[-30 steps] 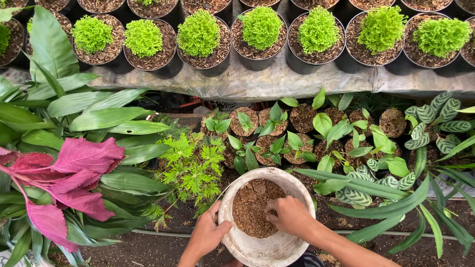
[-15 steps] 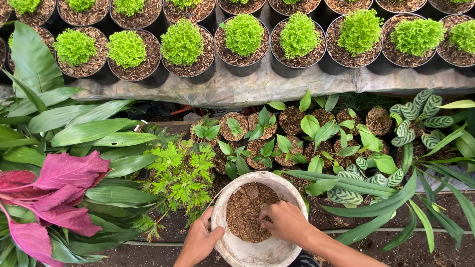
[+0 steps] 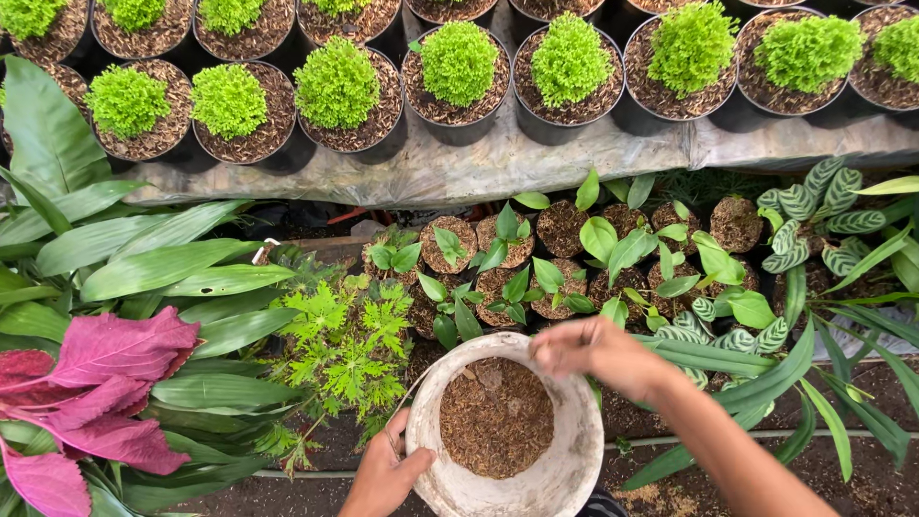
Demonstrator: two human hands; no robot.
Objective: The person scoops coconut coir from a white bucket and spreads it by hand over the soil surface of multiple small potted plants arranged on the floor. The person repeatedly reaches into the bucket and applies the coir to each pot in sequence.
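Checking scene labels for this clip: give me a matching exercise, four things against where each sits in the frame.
Things:
1. white bowl
2. magenta leaves
3. left hand
4. right hand

Places:
A. above the bowl's far rim
B. gripping the bowl's near-left rim
C. far left, among long green leaves
D. bottom centre, holding brown fibrous mix

Pairs: 1-D, 2-C, 3-B, 4-A

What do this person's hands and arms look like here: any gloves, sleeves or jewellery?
Both are bare. The left hand shows no glove or ring. The right hand is blurred, and its forearm is uncovered as far as the frame edge: no sleeve, watch or band visible.
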